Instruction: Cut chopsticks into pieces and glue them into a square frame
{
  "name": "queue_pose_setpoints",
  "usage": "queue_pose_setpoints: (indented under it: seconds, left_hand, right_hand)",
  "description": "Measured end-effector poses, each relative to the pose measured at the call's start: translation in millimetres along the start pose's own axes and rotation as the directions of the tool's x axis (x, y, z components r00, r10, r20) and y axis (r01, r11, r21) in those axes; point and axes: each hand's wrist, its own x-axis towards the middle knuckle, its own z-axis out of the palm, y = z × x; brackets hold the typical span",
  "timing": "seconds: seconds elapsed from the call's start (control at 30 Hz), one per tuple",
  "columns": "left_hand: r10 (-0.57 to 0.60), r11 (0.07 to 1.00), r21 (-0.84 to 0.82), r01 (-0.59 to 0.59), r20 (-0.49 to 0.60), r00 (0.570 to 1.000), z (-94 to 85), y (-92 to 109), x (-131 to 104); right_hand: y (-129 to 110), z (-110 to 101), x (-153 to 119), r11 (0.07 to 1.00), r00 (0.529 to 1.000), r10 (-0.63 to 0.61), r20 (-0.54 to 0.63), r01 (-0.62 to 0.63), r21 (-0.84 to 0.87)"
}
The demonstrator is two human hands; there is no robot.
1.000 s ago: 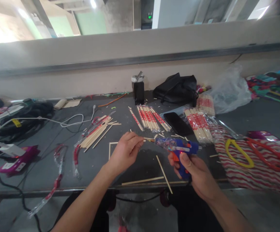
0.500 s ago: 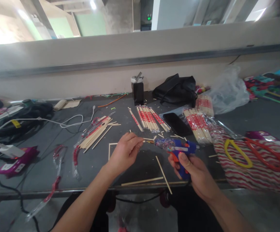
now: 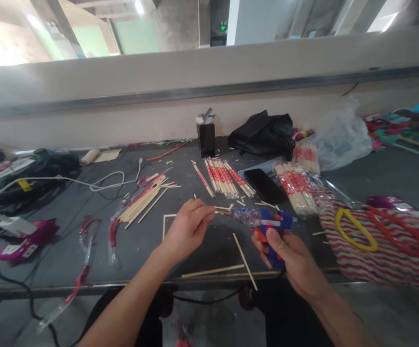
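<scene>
My right hand [image 3: 285, 250] is wrapped round a blue glue gun [image 3: 262, 221], whose nozzle points left. Just left of the nozzle, my left hand [image 3: 191, 224] is closed in a pinch over the table; a thin wooden tip shows at its fingertips, mostly hidden by the fingers. Behind my left hand, two pale sticks [image 3: 164, 226] meet at a corner on the table. Two loose sticks lie nearer the front edge, one [image 3: 212, 271] nearly level and the other [image 3: 245, 262] slanting over the edge.
Bundles of wooden sticks lie left [image 3: 144, 200] and in wrappers [image 3: 223, 178] behind my hands. A phone [image 3: 265, 185], a black bag [image 3: 263, 132] and a dark bottle [image 3: 207, 137] stand or lie farther back. A striped cloth [image 3: 361, 260] with yellow and red handles is at right.
</scene>
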Motion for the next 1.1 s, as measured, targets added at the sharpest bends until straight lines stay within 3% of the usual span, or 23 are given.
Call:
queue_pose_setpoints:
  seconds: [1.1]
  left_hand:
    - [0.011, 1.000, -0.009, -0.011, -0.033, 0.999, 1.6, -1.4, -0.8]
  right_hand:
    - [-5.8, 4.4, 1.1, 0.998, 0.999, -0.028, -0.027, 0.026, -0.060]
